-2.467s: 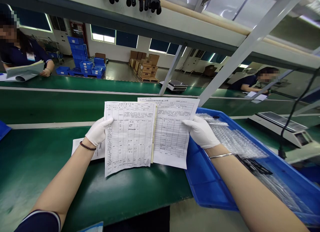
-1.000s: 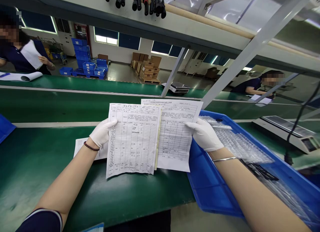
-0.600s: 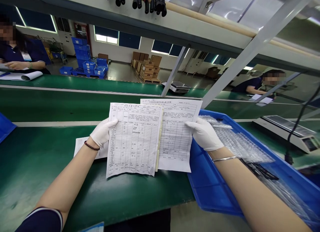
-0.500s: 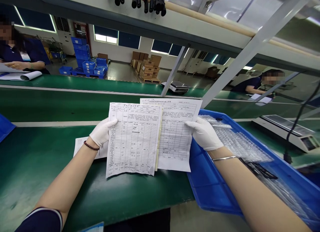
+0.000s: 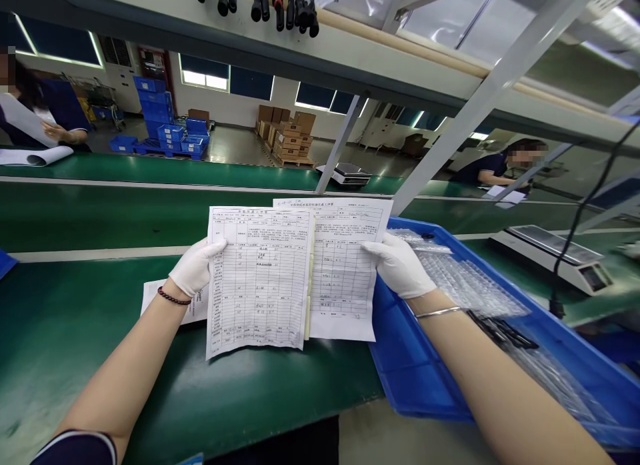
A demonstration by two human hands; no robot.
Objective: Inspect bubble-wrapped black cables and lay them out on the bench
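Note:
Two printed forms with handwritten entries are held up side by side above the green bench. My left hand (image 5: pixel 196 267), in a white glove, pinches the left edge of the front form (image 5: pixel 260 278). My right hand (image 5: pixel 403 265), gloved too, grips the right edge of the rear form (image 5: pixel 345 271), which the front one partly overlaps. A yellowish paper edge (image 5: pixel 310 278) shows between them. Behind my left wrist another white printed sheet (image 5: pixel 150 291) lies on the bench, partly hidden by my arm and the front form.
At the right stands a blue bin (image 5: pixel 415 378) holding clear plastic bags (image 5: pixel 470 285) and black cables (image 5: pixel 505 331). Beyond it sits a scale (image 5: pixel 550 255). A slanted metal post (image 5: pixel 450 121) rises behind. Two co-workers handle papers across the green line (image 5: pixel 100 211).
The view has turned slightly right, so the surroundings sit a little further left. Both hands keep their hold on the forms. The co-worker at the left has raised a sheet.

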